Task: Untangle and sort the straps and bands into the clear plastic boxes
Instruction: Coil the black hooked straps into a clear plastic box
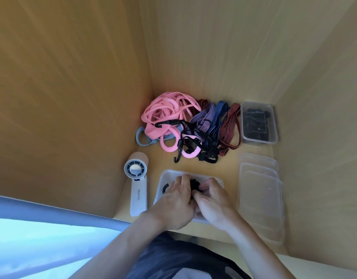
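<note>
**A:** Where does the grip sit?

**B:** Close in front of the person, inside the near box (169, 174). The left hand (177, 200) and right hand (213, 200) meet over a black strap bundle (194, 185). Their fingers curl onto it from both sides, so neither hand is free.

**A:** How would the bundle handle?

**B:** Probably light, soft and springy. A rolled strap tends to uncoil, so it is best held across the coil and pressed to the box floor before letting go. Just left of the left hand, in the same box, a black hook (165, 188) shows. It looks hard and likely to snag.

**A:** What lies beside the hands?

**B:** A white handheld fan (137, 186) lies to their left, outside the box. To their right is a clear stack (260, 198), boxes or lids, it is hard to tell which. Neither blocks the grip.

**A:** And beyond the hands?

**B:** The tangled heap.
- Pink bands (167, 111) lie far left over a grey handle (142, 136).
- To the right of them come a purple strap (205, 115), a blue strap (219, 113) and a red striped strap (229, 127).
- Black hooked cords (193, 137) cross the near side of the heap.

The hooks seem to thread through the pink and purple loops. Pulling a soft band would likely drag the rest, so the hooks are the place to take hold first. Farthest right, the far box (258, 139) holds dark pieces, too blurred to name.
</note>
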A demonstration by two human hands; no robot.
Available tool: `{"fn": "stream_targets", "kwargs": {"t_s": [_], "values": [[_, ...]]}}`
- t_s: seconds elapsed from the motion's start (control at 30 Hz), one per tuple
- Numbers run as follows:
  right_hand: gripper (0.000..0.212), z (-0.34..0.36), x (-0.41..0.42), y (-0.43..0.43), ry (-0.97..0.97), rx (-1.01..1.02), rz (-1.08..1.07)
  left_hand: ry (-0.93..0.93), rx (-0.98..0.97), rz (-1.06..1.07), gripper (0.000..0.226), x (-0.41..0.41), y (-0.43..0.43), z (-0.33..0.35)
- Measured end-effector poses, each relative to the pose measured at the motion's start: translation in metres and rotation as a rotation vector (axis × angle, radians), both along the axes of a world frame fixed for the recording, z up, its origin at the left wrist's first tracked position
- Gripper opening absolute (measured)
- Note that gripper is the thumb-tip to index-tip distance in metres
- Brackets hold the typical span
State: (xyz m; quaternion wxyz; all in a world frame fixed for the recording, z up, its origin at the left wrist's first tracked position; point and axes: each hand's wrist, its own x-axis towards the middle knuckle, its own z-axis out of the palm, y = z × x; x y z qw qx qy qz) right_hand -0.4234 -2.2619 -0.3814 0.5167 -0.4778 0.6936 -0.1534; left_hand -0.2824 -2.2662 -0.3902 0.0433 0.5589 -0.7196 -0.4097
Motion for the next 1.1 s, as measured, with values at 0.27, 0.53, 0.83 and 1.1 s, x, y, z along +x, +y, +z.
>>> {"fn": "stream_targets", "kwargs": {"t_s": [0.27, 0.53, 0.83, 1.1], "values": [[0.026, 0.0, 0.012, 0.0, 0.088, -0.016, 0.098, -0.011, -0.355, -0.06, 0.043, 0.022, 0.02, -0.006], [0.024, -0.003, 0.009, -0.001, 0.005, 0.018, 0.068, -0.127, -0.514, -0.062, 0.045, 0.027, 0.014, -0.011], [0.019, -0.005, -0.003, -0.006, -0.131, 0.026, -0.149, -0.067, -0.543, 0.018, 0.05, 0.027, -0.006, -0.03], [0.025, -0.013, -0.007, -0.003, -0.244, 0.028, -0.317, 0.244, -0.397, 0.089, 0.037, 0.027, -0.008, -0.03]]}}
